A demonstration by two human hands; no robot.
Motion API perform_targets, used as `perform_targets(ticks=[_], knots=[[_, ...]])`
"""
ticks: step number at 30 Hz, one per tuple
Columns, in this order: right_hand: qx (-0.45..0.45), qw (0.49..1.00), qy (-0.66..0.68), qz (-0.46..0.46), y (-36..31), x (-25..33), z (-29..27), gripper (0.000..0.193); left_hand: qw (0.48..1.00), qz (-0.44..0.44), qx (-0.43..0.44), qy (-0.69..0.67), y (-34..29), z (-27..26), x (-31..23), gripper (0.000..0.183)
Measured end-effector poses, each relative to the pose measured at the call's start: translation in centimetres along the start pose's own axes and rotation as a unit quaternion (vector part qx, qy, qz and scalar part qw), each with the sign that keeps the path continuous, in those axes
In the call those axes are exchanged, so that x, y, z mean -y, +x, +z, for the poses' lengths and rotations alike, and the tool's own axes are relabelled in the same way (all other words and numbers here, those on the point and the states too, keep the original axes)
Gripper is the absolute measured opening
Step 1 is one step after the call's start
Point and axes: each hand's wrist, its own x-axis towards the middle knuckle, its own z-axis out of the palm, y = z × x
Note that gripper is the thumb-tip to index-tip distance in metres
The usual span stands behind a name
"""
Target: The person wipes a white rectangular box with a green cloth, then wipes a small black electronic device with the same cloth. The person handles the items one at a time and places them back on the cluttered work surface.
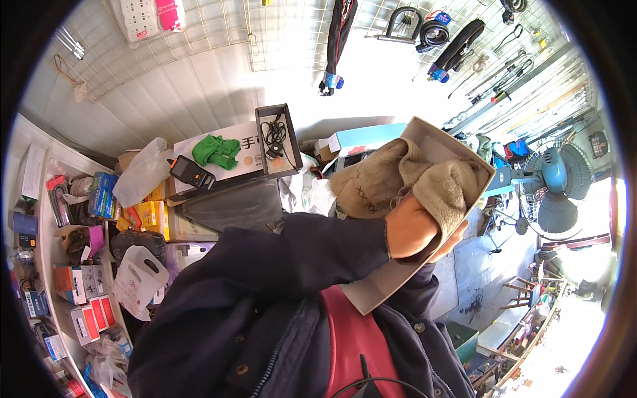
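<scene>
Pale ribbed wall [212, 86] fills the far side of the room, overlaid with wire grid where cable and U-shaped locks hang. White shelves [74, 159] run down my left, crowded with small boxes, packets and plastic bags, while a blue fan [552, 174] stands to my right. Ahead, left of centre, lies a flat white box [232, 174] on top of other goods.

Close to my chest, slanting up to the right, I have a long open cardboard box [375, 282]. Two fleecy tan boots [371, 179] lie in its upper part, the left-hand one showing dark cross-stitches and jutting past the box's side; the lower end of the box is bare inside. My left hand [410, 229] crosses over the box and dips in against the right-hand boot's soft cuff; its fingers are hidden, so I cannot tell whether they pinch anything. My right hand [451, 244] has its fingers bent at the box's right side, supporting it.

Smaller still, on the flat white box, are a narrow dark box [292, 149] containing a black cable [274, 136], a crumpled green cloth [217, 151] and a black handheld device [191, 174].
</scene>
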Motion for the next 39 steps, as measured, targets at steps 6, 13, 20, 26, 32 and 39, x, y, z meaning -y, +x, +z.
perform_targets(ticks=[6,13,20,26,32,39], knots=[[-0.038,0.994,-0.071,0.075,-1.3,2.6,1.7,0.044,0.962,0.166,0.083,0.201,3.8,-3.6,-3.7,0.036],[-0.004,0.947,-0.228,-0.226,-0.9,1.6,1.6,0.042,0.870,0.207,0.074,0.441,3.9,-4.5,-4.4,0.041],[0.109,0.982,0.105,0.113,-0.5,2.4,1.3,0.040,0.817,0.238,0.081,0.519,4.8,-5.9,-4.5,0.040],[0.077,0.988,0.065,0.120,0.3,1.6,1.9,0.047,0.852,0.210,0.083,0.472,6.1,-6.2,-5.9,0.040],[0.076,0.973,-0.219,-0.005,1.2,1.3,0.5,0.048,0.835,0.175,0.112,0.510,5.5,-6.3,-5.4,0.043],[0.130,0.948,-0.288,-0.028,2.4,1.3,-0.7,0.058,0.861,0.243,0.106,0.434,4.9,-6.6,-3.2,0.042]])
